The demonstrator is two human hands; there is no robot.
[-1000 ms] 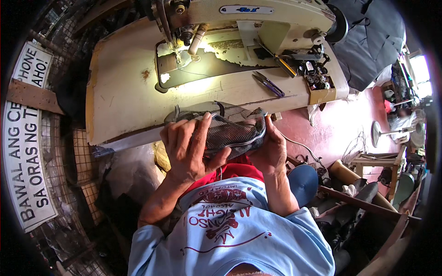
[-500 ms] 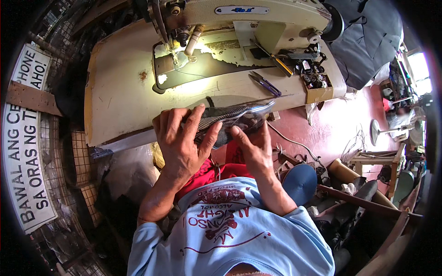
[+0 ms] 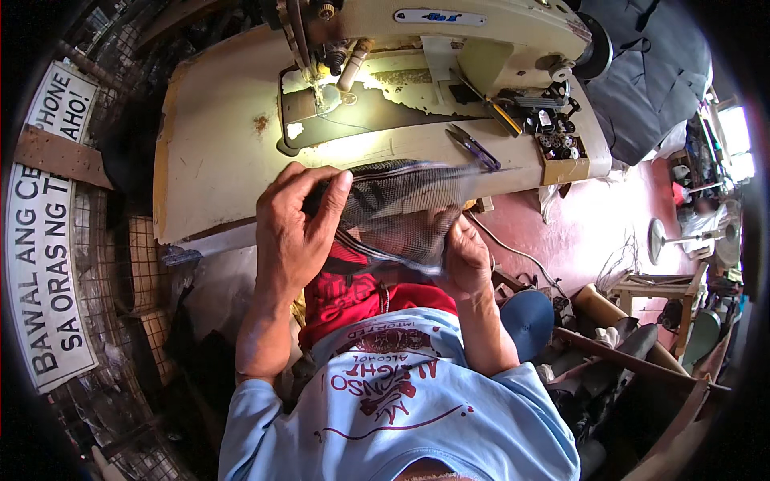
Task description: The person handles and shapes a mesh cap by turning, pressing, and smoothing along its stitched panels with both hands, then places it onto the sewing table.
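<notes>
Evidently, both hands are closed on cloth: at the frame's centre the left hand pinches one end of a dark mesh piece between thumb and fingers, while the right hand grips the other end, fingers curled. The mesh should prove light and limp, easy to snag rather than slippery; its pale trim looks firmer, likely the better hold. Behind it runs the front edge of the bench; contact there I cannot tell. The broadest stretch of bench top lies upper left. Toward upper right, purple-handled snips and a box of small parts hem things in; the sewing machine bounds the top.
</notes>
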